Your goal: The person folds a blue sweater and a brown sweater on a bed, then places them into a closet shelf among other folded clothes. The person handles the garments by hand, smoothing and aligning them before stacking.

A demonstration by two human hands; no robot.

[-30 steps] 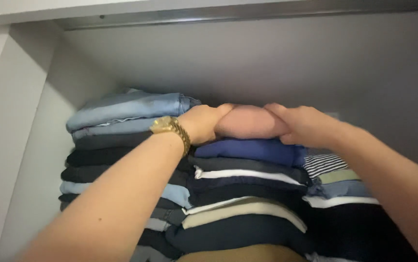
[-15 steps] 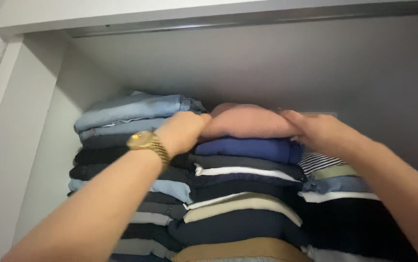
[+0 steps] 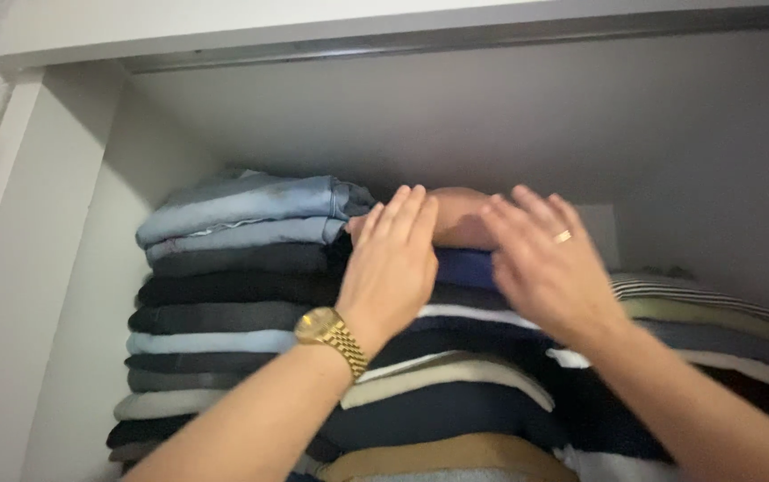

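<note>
1. Locate the pink garment (image 3: 458,219); it lies folded on top of the middle stack (image 3: 456,357), well back in the closet (image 3: 63,223), with only its front fold showing between your hands.
2. Check the left hand (image 3: 391,263); it is flat, fingers together and extended, palm against the stack front, holding nothing; the gold watch (image 3: 331,335) sits at the wrist.
3. Check the right hand (image 3: 541,259); it is spread, fingers apart, palm toward the stack, gripping nothing; whether it touches the fabric cannot be told.
4. Press with both palms evenly; uneven force would likely skew the fold.
5. Push straight back, not down; the blue garment (image 3: 465,266) beneath could slide with it.
6. Keep clear of the denim stack (image 3: 242,214) just beside on the left, and the striped garment (image 3: 697,290) on the right.
</note>
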